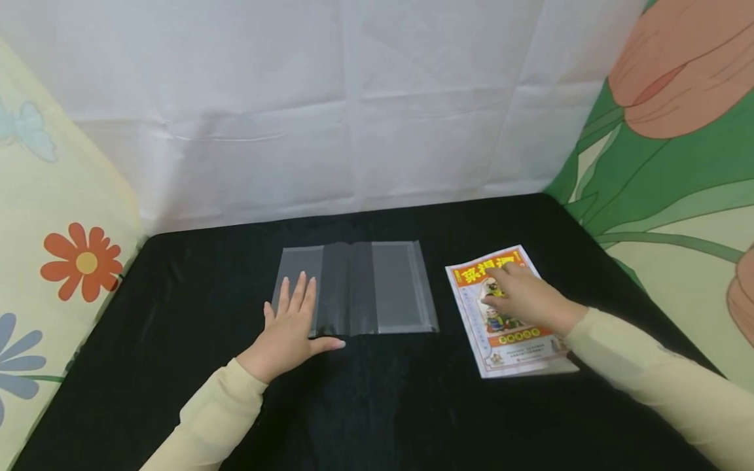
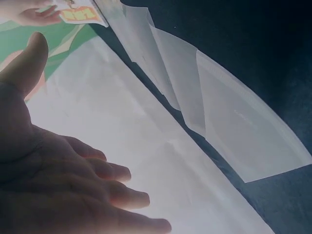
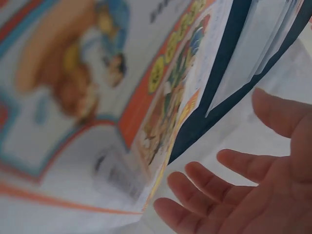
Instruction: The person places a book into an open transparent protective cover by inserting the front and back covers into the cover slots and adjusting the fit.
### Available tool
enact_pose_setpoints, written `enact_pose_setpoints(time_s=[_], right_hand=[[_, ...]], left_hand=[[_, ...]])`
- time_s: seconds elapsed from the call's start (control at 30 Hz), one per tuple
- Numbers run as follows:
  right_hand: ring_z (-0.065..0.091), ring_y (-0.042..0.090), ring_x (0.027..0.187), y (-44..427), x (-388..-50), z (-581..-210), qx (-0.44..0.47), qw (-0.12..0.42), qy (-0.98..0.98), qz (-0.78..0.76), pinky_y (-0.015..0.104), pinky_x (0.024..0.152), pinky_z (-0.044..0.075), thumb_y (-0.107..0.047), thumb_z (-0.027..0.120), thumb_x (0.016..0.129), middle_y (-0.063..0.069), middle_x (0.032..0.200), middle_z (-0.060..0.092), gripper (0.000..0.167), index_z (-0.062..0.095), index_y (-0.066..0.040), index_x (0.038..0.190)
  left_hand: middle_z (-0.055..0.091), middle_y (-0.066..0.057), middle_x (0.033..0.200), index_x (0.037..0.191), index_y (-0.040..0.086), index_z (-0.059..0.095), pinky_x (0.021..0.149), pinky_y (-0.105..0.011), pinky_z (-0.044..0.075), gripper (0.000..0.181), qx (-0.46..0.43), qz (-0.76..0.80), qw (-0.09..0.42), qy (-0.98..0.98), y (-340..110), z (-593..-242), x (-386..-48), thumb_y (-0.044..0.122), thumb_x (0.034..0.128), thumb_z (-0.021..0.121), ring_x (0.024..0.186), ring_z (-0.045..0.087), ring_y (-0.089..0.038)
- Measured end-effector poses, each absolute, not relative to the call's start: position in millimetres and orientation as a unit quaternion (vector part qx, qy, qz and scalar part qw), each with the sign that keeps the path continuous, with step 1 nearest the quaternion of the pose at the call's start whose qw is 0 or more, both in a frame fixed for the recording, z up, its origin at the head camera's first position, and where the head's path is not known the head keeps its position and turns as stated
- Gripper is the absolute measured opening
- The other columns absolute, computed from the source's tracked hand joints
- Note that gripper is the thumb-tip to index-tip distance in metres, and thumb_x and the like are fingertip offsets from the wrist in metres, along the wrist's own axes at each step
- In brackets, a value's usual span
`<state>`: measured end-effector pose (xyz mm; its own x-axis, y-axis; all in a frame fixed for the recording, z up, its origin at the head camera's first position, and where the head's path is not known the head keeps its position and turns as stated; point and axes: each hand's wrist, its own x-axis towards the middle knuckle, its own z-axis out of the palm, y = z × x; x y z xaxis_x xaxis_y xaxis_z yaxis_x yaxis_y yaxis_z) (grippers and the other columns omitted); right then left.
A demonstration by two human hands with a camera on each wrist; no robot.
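A clear plastic book cover (image 1: pixel 353 288) lies spread out on the black cloth, its two side flaps folded inward. Over its left flap is my left hand (image 1: pixel 285 337), fingers straight and thumb out to the side. The left wrist view shows the cover (image 2: pixel 243 131) beyond that hand, with nothing in the palm. To the right lies a booklet (image 1: pixel 521 353) with an orange and yellow printed front. My right hand (image 1: pixel 530 297) is above the booklet, fingers loosely bent. In the right wrist view, thumb and fingers stand apart beside the booklet (image 3: pixel 97 146); whether they touch it I cannot tell.
The black-covered table (image 1: pixel 365 405) reaches back to a white cloth backdrop (image 1: pixel 353 111). A flower-print panel (image 1: pixel 53 216) stands along the left side, and a tulip-print panel (image 1: pixel 677 163) along the right.
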<state>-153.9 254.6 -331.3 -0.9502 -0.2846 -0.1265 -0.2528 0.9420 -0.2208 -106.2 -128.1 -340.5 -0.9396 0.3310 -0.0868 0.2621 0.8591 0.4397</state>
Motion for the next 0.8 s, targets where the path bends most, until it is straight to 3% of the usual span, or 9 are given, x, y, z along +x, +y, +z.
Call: enact_pose_setpoints(time_s=[0.2, 0.43, 0.8], right_hand=[[0.051, 0.043, 0.1, 266.1, -160.9, -331.7, -0.094, 0.098, 0.986, -0.093, 0.054, 0.08, 0.047, -0.027, 0.07, 0.09, 0.037, 0.122, 0.046, 0.063, 0.047, 0.015, 0.131], [0.052, 0.029, 0.076, 282.0, -171.2, -338.1, -0.058, 0.126, 0.983, -0.119, 0.033, 0.059, 0.046, -0.024, 0.068, 0.091, 0.023, 0.094, 0.046, 0.055, 0.049, 0.018, 0.12], [0.053, 0.029, 0.073, 296.4, -180.9, -351.9, -0.033, 0.146, 0.979, -0.14, 0.036, 0.062, 0.048, -0.02, 0.069, 0.09, 0.023, 0.089, 0.046, 0.056, 0.047, 0.023, 0.119]], left_hand=[[-0.003, -0.024, 0.159, 0.152, -0.007, 0.011, 0.102, -0.075, 0.003, 0.106, 0.152, 0.215, 0.091, 0.96, -127.7, -343.0, -109.4, 0.045, 0.0841, 0.073, 0.142, -0.014, -0.046], [-0.002, -0.023, 0.159, 0.152, -0.006, 0.01, 0.103, -0.074, 0.003, 0.105, 0.148, 0.217, 0.102, 0.96, -126.6, -344.8, -113.0, 0.045, 0.0847, 0.072, 0.143, -0.011, -0.047], [0.003, -0.024, 0.159, 0.152, -0.007, 0.013, 0.105, -0.072, 0.006, 0.103, 0.149, 0.241, 0.103, 0.953, -124.5, -348.0, -115.9, 0.044, 0.0849, 0.073, 0.143, -0.007, -0.047]])
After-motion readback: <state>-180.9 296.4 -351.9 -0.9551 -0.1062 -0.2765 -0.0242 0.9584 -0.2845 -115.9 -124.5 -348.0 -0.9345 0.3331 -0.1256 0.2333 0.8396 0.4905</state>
